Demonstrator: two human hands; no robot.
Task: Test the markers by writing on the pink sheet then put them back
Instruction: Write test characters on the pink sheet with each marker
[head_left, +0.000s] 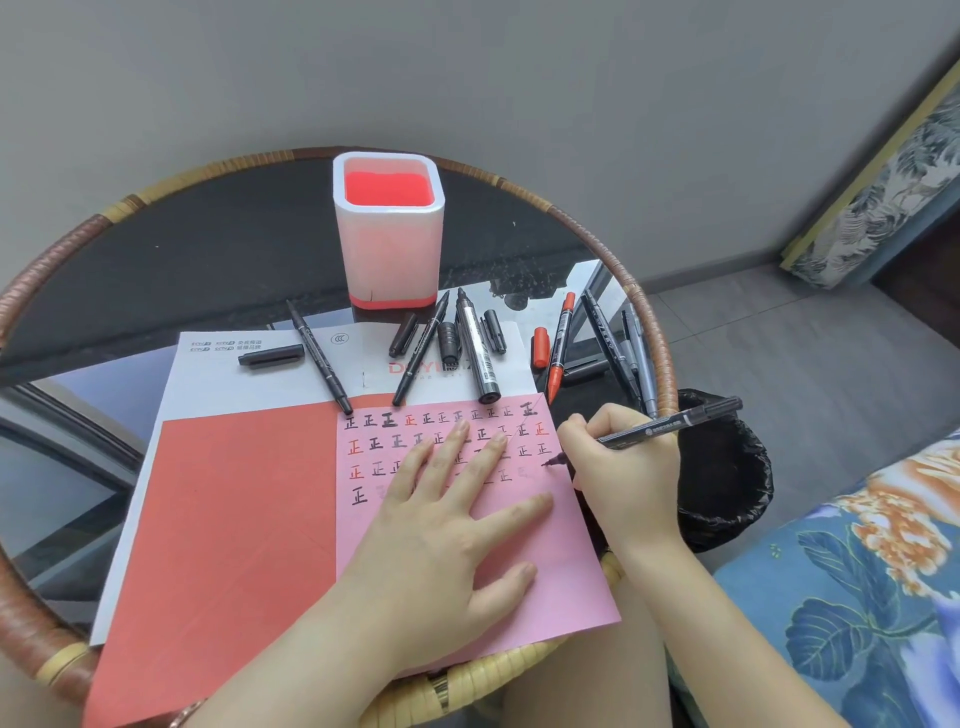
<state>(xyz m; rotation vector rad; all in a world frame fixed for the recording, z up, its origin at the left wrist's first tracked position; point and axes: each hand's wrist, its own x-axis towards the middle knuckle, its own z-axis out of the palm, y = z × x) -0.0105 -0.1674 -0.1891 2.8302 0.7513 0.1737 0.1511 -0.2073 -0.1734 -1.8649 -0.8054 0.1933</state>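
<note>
- Head view: my left hand lies flat on the pink sheet, fingers straight and spread, pressing it down over rows of written characters.
- My right hand pinches a black marker in a writing grip. The tip touches the pink sheet near its right edge, and the barrel slants up to the right.
- The pink sheet lies at the near side of the round glass table, overlapping a red sheet and white paper.
- On the white paper beyond it lie 3 uncapped markers: a thin marker, a second thin marker and a thick marker, with loose black caps among them.
- A red marker lies on the glass just right of the paper, its red cap beside it.
- The white pen holder stands upright behind the markers.
</note>
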